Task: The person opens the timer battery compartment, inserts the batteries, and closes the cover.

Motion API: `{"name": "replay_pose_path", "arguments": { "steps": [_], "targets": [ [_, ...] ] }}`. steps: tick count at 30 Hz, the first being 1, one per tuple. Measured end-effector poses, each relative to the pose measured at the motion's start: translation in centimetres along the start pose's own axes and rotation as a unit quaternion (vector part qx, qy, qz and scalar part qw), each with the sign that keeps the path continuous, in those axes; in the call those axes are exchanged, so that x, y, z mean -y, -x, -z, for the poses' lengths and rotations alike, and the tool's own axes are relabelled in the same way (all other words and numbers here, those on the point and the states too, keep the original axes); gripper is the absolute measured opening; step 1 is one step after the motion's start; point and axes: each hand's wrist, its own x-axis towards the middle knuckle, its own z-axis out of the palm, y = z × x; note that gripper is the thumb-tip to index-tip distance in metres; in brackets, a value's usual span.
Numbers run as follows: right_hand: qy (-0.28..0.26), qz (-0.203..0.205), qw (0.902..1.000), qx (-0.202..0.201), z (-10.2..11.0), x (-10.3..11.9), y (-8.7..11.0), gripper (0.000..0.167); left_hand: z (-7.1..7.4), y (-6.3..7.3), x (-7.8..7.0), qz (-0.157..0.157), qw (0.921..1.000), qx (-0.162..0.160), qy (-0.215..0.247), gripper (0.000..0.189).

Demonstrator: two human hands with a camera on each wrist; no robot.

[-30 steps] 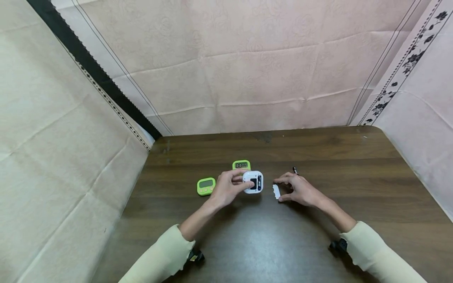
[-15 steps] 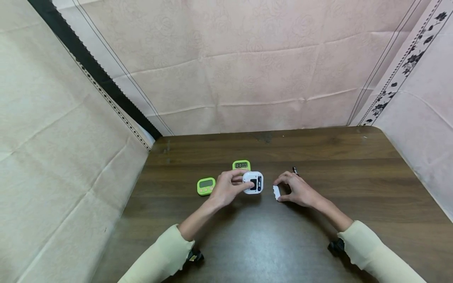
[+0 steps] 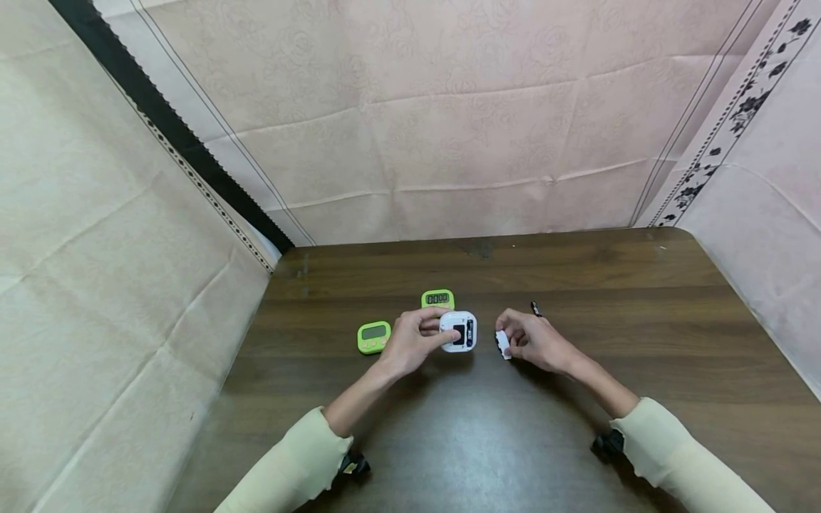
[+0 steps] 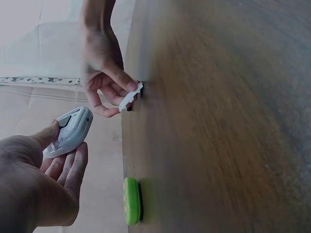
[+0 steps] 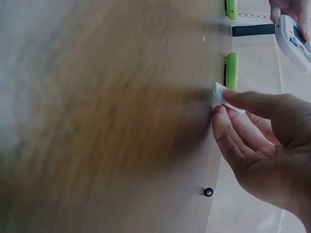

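My left hand [image 3: 417, 338] grips a white digital timer [image 3: 469, 342] by its left side, thumb across the face turned up. That face has a dark panel and a dark battery slot, and the timer is held above the table. My right hand [image 3: 539, 342] pinches a small white battery cover [image 3: 503, 344] between thumb and fingers, just right of the timer. In the left wrist view the cover [image 4: 130, 98] is tilted, with small tabs along one edge. Just beyond the right hand lies a small black battery [image 3: 535, 308], partly hidden by it.
One green digital timer [image 3: 373, 338] lies left of my left hand. Another green timer [image 3: 437, 298], its display showing digits, lies behind that hand and is partly covered. The brown wooden table [image 3: 410, 442] ends at patterned cloth hangings [image 3: 449, 142] behind and at the sides.
My right hand's fingers have curled in around the battery cover, which has turned and come up a little. The left hand and white timer have stayed nearly still.
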Motion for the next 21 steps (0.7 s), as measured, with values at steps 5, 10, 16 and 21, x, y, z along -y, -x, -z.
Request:
{"name": "replay_pose_path", "arguments": {
  "steps": [5, 10, 16, 21],
  "targets": [
    [-0.054, -0.026, 0.9976, -0.035, 0.1, 0.3, -0.1, 0.03, 0.0, 0.0, 0.1, -0.002, 1.0, -0.003, -0.004, 0.038],
    [-0.223, -0.091, 0.9699, -0.03, 0.4, 1.8, -0.5, 0.031, 0.0, -0.1, 0.3, -0.003, 0.9999, -0.008, -0.009, 0.039],
    [-0.342, -0.124, 0.9308, -0.037, 0.3, 3.6, -0.9, 0.027, 0.0, -0.2, 0.4, -0.001, 0.9999, -0.01, -0.009, 0.039],
    [-0.35, -0.135, 0.926, -0.046, 0.1, 4.6, -1.0, 0.029, 0.0, -0.2, 0.3, 0.005, 0.9999, -0.009, -0.014, 0.039]
  ]
}}
